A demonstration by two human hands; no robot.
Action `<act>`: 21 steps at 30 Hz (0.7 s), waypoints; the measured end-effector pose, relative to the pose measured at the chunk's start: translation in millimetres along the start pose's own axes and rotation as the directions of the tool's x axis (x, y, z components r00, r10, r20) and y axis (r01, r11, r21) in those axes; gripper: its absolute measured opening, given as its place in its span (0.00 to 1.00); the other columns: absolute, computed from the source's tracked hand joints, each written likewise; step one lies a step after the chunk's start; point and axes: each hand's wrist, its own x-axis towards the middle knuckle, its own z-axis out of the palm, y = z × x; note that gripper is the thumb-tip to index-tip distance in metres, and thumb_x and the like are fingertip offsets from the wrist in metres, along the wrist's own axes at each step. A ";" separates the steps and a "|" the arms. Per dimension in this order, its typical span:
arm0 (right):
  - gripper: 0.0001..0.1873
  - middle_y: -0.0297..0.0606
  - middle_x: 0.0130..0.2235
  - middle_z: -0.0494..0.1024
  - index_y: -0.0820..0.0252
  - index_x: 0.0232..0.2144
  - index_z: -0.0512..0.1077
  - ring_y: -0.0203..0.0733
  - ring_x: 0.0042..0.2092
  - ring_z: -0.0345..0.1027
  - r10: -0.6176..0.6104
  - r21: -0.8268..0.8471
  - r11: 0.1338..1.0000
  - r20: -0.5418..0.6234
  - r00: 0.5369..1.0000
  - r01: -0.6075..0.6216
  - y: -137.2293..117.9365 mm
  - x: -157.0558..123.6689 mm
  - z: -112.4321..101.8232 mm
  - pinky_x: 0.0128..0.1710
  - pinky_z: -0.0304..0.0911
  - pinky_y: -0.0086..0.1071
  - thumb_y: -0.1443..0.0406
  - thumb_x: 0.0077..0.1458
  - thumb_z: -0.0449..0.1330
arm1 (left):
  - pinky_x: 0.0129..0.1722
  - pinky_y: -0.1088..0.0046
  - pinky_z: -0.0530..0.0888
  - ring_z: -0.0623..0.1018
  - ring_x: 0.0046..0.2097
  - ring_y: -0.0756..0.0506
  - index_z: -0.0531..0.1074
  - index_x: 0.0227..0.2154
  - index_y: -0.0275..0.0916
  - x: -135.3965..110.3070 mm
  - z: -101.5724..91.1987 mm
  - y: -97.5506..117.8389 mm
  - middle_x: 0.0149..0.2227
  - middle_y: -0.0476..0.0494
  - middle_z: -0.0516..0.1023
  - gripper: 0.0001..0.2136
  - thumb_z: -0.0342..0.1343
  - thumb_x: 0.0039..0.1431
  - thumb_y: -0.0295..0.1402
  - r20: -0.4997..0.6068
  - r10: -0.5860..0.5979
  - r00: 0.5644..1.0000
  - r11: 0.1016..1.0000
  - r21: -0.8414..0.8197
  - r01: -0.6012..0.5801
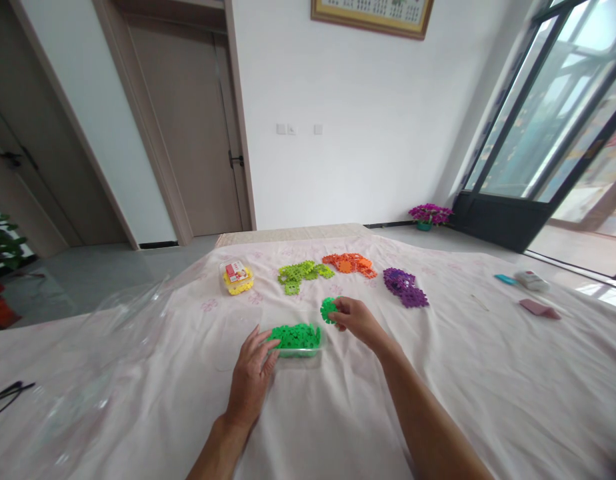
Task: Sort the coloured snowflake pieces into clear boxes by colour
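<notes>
Head view, near to far. Pink cloth covers the whole surface. Left hand, near centre: fingers loosely spread, tips touching left end of clear tub, not closed round it. Tub is heaped with green pieces. Just beyond tub's far right corner, right hand pinches one green piece between thumb and fingers. Farther back, in a row from left to right: yellow box, lime pile, orange pile, purple pile. Far left: door.

Home bedroom, cloth-covered bed, door, framed picture
</notes>
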 end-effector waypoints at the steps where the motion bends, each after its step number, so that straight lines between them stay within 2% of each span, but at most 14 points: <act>1: 0.11 0.33 0.27 0.77 0.61 0.33 0.73 0.34 0.26 0.69 -0.003 0.083 0.997 0.062 0.998 -0.002 -3.2 -0.7 5.7 0.27 0.65 0.28 0.61 0.48 0.63 | 0.58 0.53 0.72 0.68 0.62 0.40 0.76 0.45 0.44 0.1 -0.2 0.4 0.51 0.43 0.77 0.10 0.53 0.65 0.34 0.002 -0.003 1.000 1.000 0.001 0.003; 3: 0.16 0.37 0.34 0.80 0.61 0.40 0.74 0.36 0.30 0.72 -0.023 0.214 0.977 0.162 0.987 -0.012 -5.9 -1.2 14.6 0.31 0.69 0.31 0.61 0.47 0.64 | 0.58 0.53 0.72 0.69 0.62 0.40 0.76 0.45 0.44 0.3 -0.7 0.9 0.51 0.43 0.77 0.10 0.53 0.65 0.35 0.005 -0.009 1.000 1.000 0.002 0.009; 4: 0.18 0.38 0.37 0.80 0.61 0.43 0.74 0.37 0.33 0.74 -0.033 0.251 0.968 0.173 0.984 -0.012 -4.8 -0.5 17.4 0.33 0.70 0.32 0.62 0.47 0.64 | 0.58 0.53 0.72 0.69 0.62 0.40 0.76 0.45 0.44 0.5 -1.0 1.1 0.51 0.43 0.77 0.10 0.53 0.65 0.35 0.005 -0.010 1.000 1.000 0.001 0.010; 6: 0.20 0.41 0.41 0.80 0.61 0.45 0.73 0.39 0.35 0.75 -0.025 0.250 0.968 0.103 0.994 -0.002 3.1 3.0 18.6 0.35 0.71 0.33 0.63 0.48 0.63 | 0.58 0.53 0.72 0.69 0.61 0.40 0.76 0.44 0.44 0.7 -1.3 1.0 0.51 0.43 0.77 0.10 0.53 0.65 0.35 0.003 -0.007 1.000 1.000 -0.001 0.007; 9: 0.17 0.40 0.39 0.81 0.61 0.44 0.74 0.40 0.35 0.75 0.007 0.080 0.997 -0.091 0.996 0.000 23.8 10.7 11.8 0.35 0.70 0.34 0.64 0.50 0.60 | 0.58 0.53 0.72 0.69 0.61 0.40 0.76 0.44 0.44 0.9 -1.1 0.2 0.51 0.42 0.77 0.10 0.53 0.65 0.35 -0.002 -0.001 1.000 1.000 0.001 0.001; 12: 0.16 0.40 0.42 0.81 0.59 0.44 0.75 0.43 0.43 0.75 -0.043 -0.185 0.983 -0.224 0.974 0.001 42.6 15.7 3.3 0.43 0.69 0.36 0.67 0.52 0.58 | 0.58 0.53 0.72 0.69 0.61 0.40 0.77 0.44 0.45 0.9 -0.5 -0.6 0.50 0.43 0.77 0.10 0.53 0.65 0.35 -0.006 0.002 1.000 1.000 0.004 -0.002; 14: 0.17 0.40 0.46 0.80 0.58 0.46 0.75 0.45 0.49 0.73 -0.082 -0.347 0.938 -0.238 0.968 -0.006 49.7 16.0 1.4 0.50 0.65 0.37 0.68 0.53 0.57 | 0.58 0.53 0.72 0.69 0.61 0.40 0.77 0.44 0.45 0.8 -0.3 -0.8 0.50 0.43 0.77 0.10 0.53 0.65 0.35 -0.011 0.002 1.000 1.000 0.007 -0.002; 17: 0.18 0.40 0.51 0.77 0.57 0.49 0.74 0.46 0.54 0.68 -0.096 -0.514 0.858 -0.199 0.975 -0.021 52.7 12.7 4.5 0.56 0.59 0.38 0.67 0.56 0.55 | 0.58 0.54 0.73 0.69 0.61 0.40 0.77 0.44 0.45 0.5 0.0 -1.0 0.50 0.43 0.77 0.10 0.53 0.65 0.35 -0.010 0.005 1.000 1.000 0.013 -0.005; 21: 0.19 0.42 0.50 0.77 0.56 0.48 0.75 0.49 0.53 0.66 -0.065 -0.662 0.748 -0.144 0.987 -0.048 49.5 6.3 10.4 0.52 0.59 0.36 0.63 0.54 0.58 | 0.58 0.53 0.72 0.69 0.61 0.40 0.76 0.44 0.45 0.0 0.1 -1.6 0.51 0.44 0.77 0.10 0.53 0.65 0.35 -0.001 0.004 1.000 1.000 0.018 -0.004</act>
